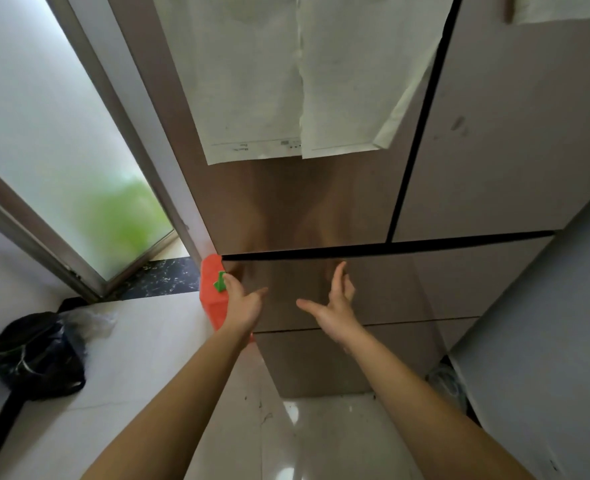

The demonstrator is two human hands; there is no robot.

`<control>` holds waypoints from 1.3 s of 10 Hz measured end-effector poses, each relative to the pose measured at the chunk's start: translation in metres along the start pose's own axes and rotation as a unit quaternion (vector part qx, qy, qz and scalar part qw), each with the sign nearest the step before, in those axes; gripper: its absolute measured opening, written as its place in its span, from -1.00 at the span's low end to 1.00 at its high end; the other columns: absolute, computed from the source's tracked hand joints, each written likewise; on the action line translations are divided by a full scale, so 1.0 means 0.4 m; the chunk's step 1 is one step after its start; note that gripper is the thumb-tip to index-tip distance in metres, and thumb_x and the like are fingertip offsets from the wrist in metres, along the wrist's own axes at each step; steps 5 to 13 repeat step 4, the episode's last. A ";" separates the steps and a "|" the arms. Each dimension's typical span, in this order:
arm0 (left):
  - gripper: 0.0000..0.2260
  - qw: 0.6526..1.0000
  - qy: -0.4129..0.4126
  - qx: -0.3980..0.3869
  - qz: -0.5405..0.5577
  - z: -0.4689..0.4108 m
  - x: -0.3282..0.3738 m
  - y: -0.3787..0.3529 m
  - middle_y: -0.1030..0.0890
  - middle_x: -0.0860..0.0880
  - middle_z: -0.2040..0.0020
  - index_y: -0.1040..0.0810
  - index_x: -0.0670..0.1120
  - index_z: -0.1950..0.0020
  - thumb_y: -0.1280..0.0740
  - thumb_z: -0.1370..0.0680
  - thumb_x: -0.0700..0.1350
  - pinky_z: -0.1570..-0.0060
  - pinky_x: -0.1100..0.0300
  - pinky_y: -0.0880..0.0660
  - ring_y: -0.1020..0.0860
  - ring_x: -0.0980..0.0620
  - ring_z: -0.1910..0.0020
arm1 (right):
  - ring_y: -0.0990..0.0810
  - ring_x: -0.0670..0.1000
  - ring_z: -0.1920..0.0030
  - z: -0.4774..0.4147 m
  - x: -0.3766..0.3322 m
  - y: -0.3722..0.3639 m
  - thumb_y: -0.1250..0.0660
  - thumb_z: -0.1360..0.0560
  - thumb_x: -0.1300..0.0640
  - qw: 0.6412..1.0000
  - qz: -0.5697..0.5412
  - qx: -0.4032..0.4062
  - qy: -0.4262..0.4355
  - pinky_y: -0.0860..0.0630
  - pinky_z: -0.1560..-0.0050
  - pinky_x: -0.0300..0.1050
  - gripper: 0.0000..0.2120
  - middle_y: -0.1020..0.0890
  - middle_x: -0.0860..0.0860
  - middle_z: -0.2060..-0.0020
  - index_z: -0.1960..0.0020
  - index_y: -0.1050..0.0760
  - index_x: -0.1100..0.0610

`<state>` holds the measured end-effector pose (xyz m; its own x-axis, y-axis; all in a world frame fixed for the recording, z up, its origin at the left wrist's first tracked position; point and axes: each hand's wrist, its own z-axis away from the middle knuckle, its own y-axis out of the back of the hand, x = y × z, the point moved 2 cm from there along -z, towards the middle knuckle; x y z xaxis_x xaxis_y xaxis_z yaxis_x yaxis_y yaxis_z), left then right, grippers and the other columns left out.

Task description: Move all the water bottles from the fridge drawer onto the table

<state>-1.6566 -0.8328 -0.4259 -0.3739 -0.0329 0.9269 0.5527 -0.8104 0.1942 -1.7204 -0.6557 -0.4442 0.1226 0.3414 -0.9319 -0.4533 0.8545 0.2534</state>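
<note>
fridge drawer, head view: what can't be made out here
Water bottles: none visible in the head view; the closed fridge drawer front hides whatever is inside.
Orange object left of the drawer: partly covered by the left hand, unidentifiable.
Right hand: contact with the drawer front unclear.
Papers hanging higher up: print too small, tops cut off by the frame edge.
Behind the frosted glass: only a green blur.

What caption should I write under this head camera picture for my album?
The left hand and right hand, both open, reach for the closed fridge drawer, below papers hanging on the door.
</note>
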 end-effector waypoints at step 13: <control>-0.30 0.924 -0.219 0.075 -0.304 0.095 0.124 0.061 -0.12 -0.11 -0.59 -0.07 -0.04 -0.58 -0.31 -0.55 0.10 -0.51 -0.09 -0.15 -0.13 -0.16 -0.55 | -0.30 0.04 -0.51 0.091 -0.195 0.163 -0.45 -0.41 -0.26 0.997 0.044 -0.020 0.061 -0.36 -0.45 0.06 -0.03 -0.19 -0.06 -0.57 -0.62 0.04 -0.14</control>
